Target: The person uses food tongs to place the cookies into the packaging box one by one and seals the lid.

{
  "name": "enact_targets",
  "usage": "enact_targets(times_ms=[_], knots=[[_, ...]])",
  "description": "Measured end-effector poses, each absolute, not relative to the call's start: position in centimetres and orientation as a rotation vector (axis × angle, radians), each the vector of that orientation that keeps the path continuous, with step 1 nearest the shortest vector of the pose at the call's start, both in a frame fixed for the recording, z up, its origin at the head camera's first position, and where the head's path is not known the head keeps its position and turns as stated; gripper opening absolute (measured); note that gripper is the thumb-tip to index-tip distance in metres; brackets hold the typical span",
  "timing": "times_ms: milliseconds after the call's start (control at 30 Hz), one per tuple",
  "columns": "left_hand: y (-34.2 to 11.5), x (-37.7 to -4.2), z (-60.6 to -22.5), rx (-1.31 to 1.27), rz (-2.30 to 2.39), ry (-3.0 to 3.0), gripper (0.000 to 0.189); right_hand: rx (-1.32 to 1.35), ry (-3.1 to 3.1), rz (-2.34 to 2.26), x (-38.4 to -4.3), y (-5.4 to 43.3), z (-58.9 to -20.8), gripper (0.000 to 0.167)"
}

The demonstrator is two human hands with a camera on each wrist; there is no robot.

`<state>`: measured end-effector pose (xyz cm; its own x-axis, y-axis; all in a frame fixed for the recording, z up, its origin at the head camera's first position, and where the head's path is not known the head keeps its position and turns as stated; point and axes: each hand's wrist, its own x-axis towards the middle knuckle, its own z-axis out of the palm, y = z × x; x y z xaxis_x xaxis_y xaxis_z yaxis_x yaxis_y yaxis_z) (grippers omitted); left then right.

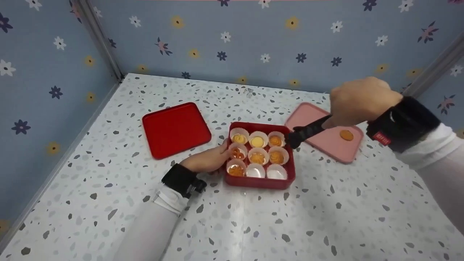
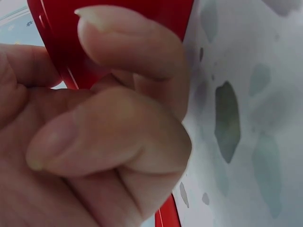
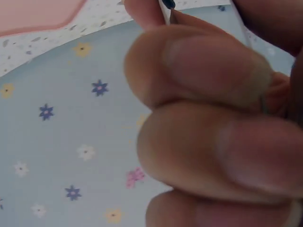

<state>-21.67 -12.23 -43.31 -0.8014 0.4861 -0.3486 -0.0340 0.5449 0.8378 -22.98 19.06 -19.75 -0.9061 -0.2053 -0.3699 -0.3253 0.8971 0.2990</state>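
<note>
A dark red box (image 1: 261,183) stands mid-table, packed with white paper cups (image 1: 277,171) in a grid. Most cups hold small cookies (image 1: 257,158); the two at the front middle and front right are bare inside. My left hand (image 1: 208,159) grips the box's left wall, fingertips at the rim; the left wrist view shows its other fingers curled beside the red side. Above the pink tray, my right hand (image 1: 362,101) holds black tongs (image 1: 308,132) that slant down leftward. Their head overlaps the box's right rim, beside the back-right cup. The right wrist view shows curled fingers.
A pink tray (image 1: 326,143) lies right of the box, with one brown cookie (image 1: 347,135) on it. To the left is a red tray (image 1: 175,130) with nothing on it. Flowered panels (image 1: 232,47) enclose the speckled table (image 1: 253,224) at the back and sides.
</note>
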Motion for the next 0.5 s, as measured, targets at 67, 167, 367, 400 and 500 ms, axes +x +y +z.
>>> enact_targets(times_ms=[67,167,367,400,500], knots=[[-12.2,-21.7,-43.3,0.358,1.227,2.222,0.075,-0.507,2.733,0.558,-21.9,17.3,-20.1,0.046],[-12.2,-21.8,-43.3,0.366,1.225,2.228,0.074,-0.710,2.725,0.637,-20.6,14.9,-21.0,0.040],[-12.3,-21.7,-43.3,0.426,1.210,2.256,0.075,-0.927,2.685,0.729,-19.4,11.9,-22.9,0.036],[-12.3,-21.7,-43.2,0.433,1.203,2.263,0.076,-0.966,2.675,0.757,-19.3,11.6,-23.2,0.036],[-12.3,-21.7,-43.2,0.446,1.192,2.275,0.078,-1.045,2.637,0.833,-19.1,11.1,-23.9,0.033]])
